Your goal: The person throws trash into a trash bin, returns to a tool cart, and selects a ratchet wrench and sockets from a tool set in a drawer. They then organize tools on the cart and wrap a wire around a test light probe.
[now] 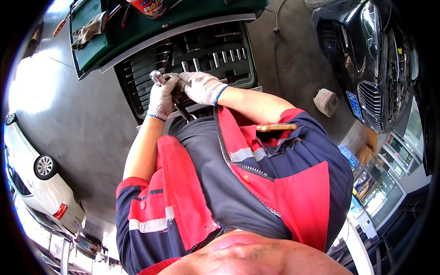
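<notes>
My left hand (pixel 162 98), in a grey-white knit glove, is closed around a ratchet wrench (pixel 157 76). The tool's round chrome head sticks out above the fingers, and its dark handle slants down toward my body. My right hand (pixel 201 87), gloved alike with a blue cuff, meets the left one at the fingertips. Its fingers are curled together, and what they hold, if anything, is hidden. Both hands are over the near side of an open socket set case (pixel 251 68). Wrenches (pixel 145 68) lie at its left, and several chrome sockets (pixel 216 59) stand in its right part.
Behind the case is a green tool cabinet (pixel 123 34) bearing a work glove (pixel 91 31) and a red tub (pixel 149 7). A black car (pixel 366 68) with its front exposed stands right, near a whitish container (pixel 326 102) on the floor. A white car (pixel 46 183) is at left.
</notes>
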`<state>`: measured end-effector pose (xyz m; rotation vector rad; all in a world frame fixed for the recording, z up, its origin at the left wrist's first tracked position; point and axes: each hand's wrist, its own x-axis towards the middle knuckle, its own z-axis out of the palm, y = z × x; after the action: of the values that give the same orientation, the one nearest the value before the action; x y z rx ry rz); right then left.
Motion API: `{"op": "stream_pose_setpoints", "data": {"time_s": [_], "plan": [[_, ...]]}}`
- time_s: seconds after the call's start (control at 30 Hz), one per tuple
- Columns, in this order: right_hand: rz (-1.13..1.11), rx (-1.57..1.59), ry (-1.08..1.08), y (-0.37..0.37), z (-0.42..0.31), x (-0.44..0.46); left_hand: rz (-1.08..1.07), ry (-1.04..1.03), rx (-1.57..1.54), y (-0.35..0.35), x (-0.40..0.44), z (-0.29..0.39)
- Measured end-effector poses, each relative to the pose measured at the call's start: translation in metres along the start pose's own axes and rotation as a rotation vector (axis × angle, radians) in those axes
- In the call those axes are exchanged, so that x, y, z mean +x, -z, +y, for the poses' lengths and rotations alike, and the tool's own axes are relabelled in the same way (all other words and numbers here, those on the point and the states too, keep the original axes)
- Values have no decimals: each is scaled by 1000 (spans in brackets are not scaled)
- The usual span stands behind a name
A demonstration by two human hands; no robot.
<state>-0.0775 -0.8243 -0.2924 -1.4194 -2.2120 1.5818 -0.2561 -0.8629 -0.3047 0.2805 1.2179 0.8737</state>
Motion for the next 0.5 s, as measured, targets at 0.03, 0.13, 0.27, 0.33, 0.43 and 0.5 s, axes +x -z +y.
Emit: {"op": "stream_pose_setpoints", "data": {"time_s": [0.03, 0.13, 0.27, 0.33, 0.43, 0.5], "plan": [[-7, -25, 4, -3, 3, 4, 35, -20, -20, 1, 2, 1], [114, 82, 101, -11, 9, 7, 104, -93, -75, 19, 3, -4], [-33, -153, 72, 21, 6, 25, 124, -65, -208, 40, 8, -8], [-12, -470, 53, 35, 30, 44, 99, -107, -297, 39, -3, 9], [146, -736, 127, 49, 86, 66, 72, -107, -411, 68, -4, 12], [55, -870, 49, 58, 99, 70, 155, -146, -410, 81, -13, 11]]}}
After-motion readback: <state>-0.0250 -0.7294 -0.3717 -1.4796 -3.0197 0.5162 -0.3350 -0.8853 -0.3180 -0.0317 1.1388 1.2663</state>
